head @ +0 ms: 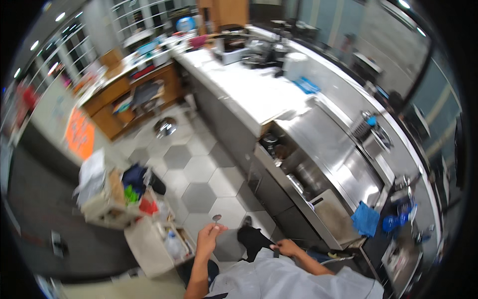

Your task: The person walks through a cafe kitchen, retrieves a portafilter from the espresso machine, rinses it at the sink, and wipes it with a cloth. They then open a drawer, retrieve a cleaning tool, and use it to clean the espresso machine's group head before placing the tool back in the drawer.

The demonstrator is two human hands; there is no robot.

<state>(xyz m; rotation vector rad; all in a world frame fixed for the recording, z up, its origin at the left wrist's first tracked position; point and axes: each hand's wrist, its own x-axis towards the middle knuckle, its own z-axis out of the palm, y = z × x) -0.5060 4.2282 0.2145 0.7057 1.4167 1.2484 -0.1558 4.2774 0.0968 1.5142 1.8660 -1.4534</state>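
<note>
My left hand (210, 235) is raised over the floor, its fingertips pinching a small metal spoon (216, 218) with the bowl pointing away from me. Close to my waist, my right hand (287, 247) has its fingers curled. A short dark strip (276, 253) shows just below those fingers; whether they grip it is unclear. Left of my left hand stands an open drawer (179, 243) holding a pale plastic bag and other small items. To the right of my right hand runs a steel counter with an open recess (298, 175), where jars or containers sit.
A blue cloth (365, 219) hangs over the counter's near end beside a board (334, 216). A white worktop (239, 86) continues beyond. Cluttered bins (108, 205) stand at left. A shiny round-topped stool or bin (165, 127) stands on the hexagon-tiled floor (199, 196).
</note>
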